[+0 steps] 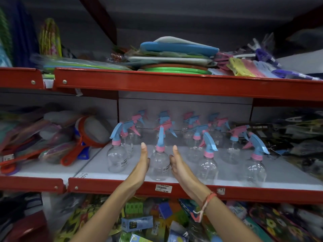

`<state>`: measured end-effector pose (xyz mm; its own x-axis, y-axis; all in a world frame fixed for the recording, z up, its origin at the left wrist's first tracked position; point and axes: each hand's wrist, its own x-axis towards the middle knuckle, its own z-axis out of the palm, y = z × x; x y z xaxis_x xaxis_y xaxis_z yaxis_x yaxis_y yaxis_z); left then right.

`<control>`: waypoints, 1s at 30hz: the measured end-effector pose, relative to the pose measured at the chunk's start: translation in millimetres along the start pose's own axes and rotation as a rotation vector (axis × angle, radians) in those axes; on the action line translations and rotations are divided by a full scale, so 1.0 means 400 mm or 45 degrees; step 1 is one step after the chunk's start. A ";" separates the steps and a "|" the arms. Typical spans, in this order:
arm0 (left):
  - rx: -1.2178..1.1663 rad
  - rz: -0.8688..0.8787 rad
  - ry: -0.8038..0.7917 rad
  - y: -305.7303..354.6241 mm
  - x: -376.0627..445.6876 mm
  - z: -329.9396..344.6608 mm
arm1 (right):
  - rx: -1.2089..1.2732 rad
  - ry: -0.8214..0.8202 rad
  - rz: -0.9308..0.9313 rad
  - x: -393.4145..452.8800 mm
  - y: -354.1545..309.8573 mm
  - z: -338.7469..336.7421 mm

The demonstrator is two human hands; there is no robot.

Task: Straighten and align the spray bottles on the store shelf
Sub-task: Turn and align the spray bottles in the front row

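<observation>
Several clear spray bottles with blue and pink trigger heads stand in rows on the white middle shelf. A front-row bottle with a blue trigger and pink collar stands between my two hands. My left hand lies flat against its left side, fingers straight, thumb up. My right hand presses its right side the same way. Other front bottles stand to the left and to the right. The heads point in different directions.
A red shelf lip with a price tag runs under my wrists. Strainers and packed goods crowd the left of the shelf, dark packets the right. The red upper shelf holds stacked plastic items. Loose goods lie below.
</observation>
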<state>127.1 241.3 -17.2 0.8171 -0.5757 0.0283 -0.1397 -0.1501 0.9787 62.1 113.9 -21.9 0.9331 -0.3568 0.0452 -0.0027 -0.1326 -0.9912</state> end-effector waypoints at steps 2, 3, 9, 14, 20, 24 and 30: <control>0.018 -0.004 -0.038 -0.009 -0.006 -0.009 | 0.008 -0.003 0.005 -0.028 -0.013 0.002; 0.025 -0.003 -0.052 -0.013 -0.009 -0.011 | 0.014 -0.003 0.004 -0.040 -0.017 0.005; 0.034 0.030 -0.055 -0.034 -0.021 -0.035 | -0.038 0.096 -0.035 -0.074 -0.016 0.036; -0.060 0.251 0.347 -0.067 -0.040 -0.081 | -0.089 0.573 -0.483 -0.090 0.009 0.109; -0.109 0.209 0.804 -0.084 -0.029 -0.192 | -0.073 0.176 -0.385 -0.027 -0.017 0.233; -0.116 0.125 0.694 -0.064 -0.002 -0.228 | -0.046 0.021 -0.170 0.055 -0.028 0.290; -0.119 -0.007 0.516 -0.057 0.025 -0.265 | -0.023 -0.135 0.030 0.130 -0.049 0.341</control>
<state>197.8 324.3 -17.5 0.9743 -0.2094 0.0827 -0.0989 -0.0681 0.9928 159.7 224.2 -17.0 0.9654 -0.2606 0.0079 -0.0302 -0.1423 -0.9894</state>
